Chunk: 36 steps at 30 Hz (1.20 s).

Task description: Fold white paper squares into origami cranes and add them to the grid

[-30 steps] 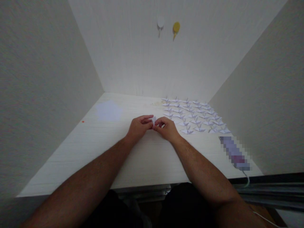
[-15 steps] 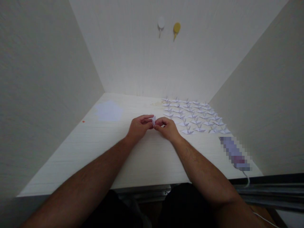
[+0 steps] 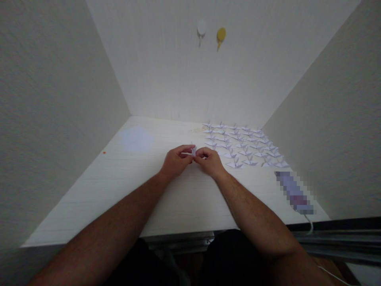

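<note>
A small folded piece of white paper [image 3: 193,151] is pinched between my two hands above the middle of the table. My left hand [image 3: 177,159] grips it from the left, thumb and fingers closed around its side. From the right, my right hand [image 3: 208,159] holds its lower edge between thumb and forefinger. The fingers hide much of the paper, so its exact folds cannot be made out. To the right of my right hand stand several rows of white paper cranes [image 3: 235,163].
White paper sheets [image 3: 136,139] lie at the back left, near a small orange spot [image 3: 104,152]. A blurred-out flat object [image 3: 293,192] with a white cable [image 3: 310,226] lies at the right front. Walls enclose the table [image 3: 113,190]; two hooks [image 3: 221,35] hang on the back one.
My left fingers have shifted slightly to the right over the folded paper, and a thin point of it now shows above them. My right hand has barely moved.
</note>
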Motion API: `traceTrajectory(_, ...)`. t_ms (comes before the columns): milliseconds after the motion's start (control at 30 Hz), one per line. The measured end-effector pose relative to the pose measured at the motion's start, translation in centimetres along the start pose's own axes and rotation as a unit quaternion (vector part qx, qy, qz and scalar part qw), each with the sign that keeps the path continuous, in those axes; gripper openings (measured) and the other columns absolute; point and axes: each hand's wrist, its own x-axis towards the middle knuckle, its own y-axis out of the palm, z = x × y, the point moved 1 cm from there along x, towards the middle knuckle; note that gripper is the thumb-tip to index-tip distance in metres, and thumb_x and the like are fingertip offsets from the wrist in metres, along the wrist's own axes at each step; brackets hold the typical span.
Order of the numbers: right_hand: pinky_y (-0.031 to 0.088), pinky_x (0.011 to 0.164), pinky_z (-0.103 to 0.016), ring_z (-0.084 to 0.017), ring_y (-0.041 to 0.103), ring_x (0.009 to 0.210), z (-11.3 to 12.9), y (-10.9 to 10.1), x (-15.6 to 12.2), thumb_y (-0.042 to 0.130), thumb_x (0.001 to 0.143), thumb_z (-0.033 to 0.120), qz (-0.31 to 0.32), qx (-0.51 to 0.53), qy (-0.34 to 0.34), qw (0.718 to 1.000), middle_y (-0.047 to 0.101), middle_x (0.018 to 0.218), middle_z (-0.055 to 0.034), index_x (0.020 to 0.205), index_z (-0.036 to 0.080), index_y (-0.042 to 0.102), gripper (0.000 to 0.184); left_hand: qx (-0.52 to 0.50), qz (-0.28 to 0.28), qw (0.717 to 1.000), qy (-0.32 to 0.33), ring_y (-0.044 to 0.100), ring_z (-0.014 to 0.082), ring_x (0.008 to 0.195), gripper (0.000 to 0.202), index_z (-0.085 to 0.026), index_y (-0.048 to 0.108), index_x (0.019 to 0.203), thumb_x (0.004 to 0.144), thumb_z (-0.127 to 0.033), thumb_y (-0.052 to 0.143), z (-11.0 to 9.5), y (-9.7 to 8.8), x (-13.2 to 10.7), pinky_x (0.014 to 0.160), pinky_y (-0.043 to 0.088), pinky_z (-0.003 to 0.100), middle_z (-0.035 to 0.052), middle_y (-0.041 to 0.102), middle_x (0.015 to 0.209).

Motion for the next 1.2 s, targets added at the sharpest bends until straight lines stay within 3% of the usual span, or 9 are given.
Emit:
traceTrajectory(167,0.042,0.063,-0.026,-0.012,0.053,0.062,0.1,-0.1,0.0,0.067,0.07,0.026,-0.003,-0.007,0.011,1.0,0.064,0.067,0.0015,0.072,0.018,0.066,0.008,-0.013,0.045,0.999,0.001,0.071,0.0173,0.077,0.056,-0.015,0.067,0.119,0.066,-0.028,0.078,0.0,-0.2,0.0,0.07,0.058,0.029,0.0096,0.069,0.108)
traceTrajectory(333,0.04,0.059,-0.025,-0.012,0.051,0.059,0.6,-0.2,-0.3,0.064,0.073,0.025,-0.022,-0.043,-0.007,0.999,0.062,0.063,0.0026,0.071,0.019,0.064,0.006,0.026,0.025,0.999,0.024,0.07,0.0163,0.075,0.051,-0.017,0.068,0.114,0.064,-0.025,0.078,0.4,-0.4,0.2,0.066,0.057,0.027,0.0086,0.069,0.107)
traceTrajectory(500,0.038,0.057,-0.025,-0.012,0.05,0.057,0.8,-0.3,-0.4,0.061,0.073,0.024,-0.061,-0.066,-0.025,0.996,0.058,0.061,0.0034,0.069,0.02,0.061,0.005,0.073,0.012,0.996,0.044,0.066,0.0137,0.067,0.043,-0.019,0.069,0.114,0.072,-0.021,0.066,0.9,-0.4,0.4,0.058,0.055,0.025,0.0069,0.071,0.103)
traceTrajectory(733,0.037,0.059,-0.026,-0.013,0.049,0.059,1.0,-0.4,-0.6,0.056,0.079,0.027,-0.109,-0.126,-0.047,0.985,0.054,0.063,0.0033,0.072,0.022,0.054,0.009,0.125,-0.019,0.99,0.056,0.065,0.0144,0.075,0.046,-0.023,0.072,0.112,0.069,-0.013,0.059,1.1,-0.4,0.3,0.069,0.057,0.026,0.0039,0.073,0.099)
traceTrajectory(900,0.036,0.06,-0.026,-0.014,0.051,0.061,1.3,-0.4,-0.8,0.06,0.083,0.035,-0.093,-0.181,-0.056,0.978,0.057,0.066,0.0032,0.08,0.022,0.057,0.014,0.139,-0.034,0.988,0.064,0.065,0.0143,0.071,0.039,-0.02,0.071,0.11,0.072,-0.019,0.062,0.8,-0.2,0.2,0.069,0.056,0.028,0.0047,0.072,0.093)
traceTrajectory(1200,0.039,0.061,-0.027,-0.015,0.058,0.064,0.9,-0.3,-0.7,0.06,0.085,0.034,-0.053,-0.213,-0.061,0.974,0.068,0.073,0.0005,0.085,0.024,0.068,0.013,0.078,-0.023,0.996,0.038,0.071,0.0188,0.077,0.031,-0.019,0.071,0.1,0.072,-0.033,0.074,0.7,0.4,0.0,0.075,0.058,0.032,0.0062,0.076,0.092)
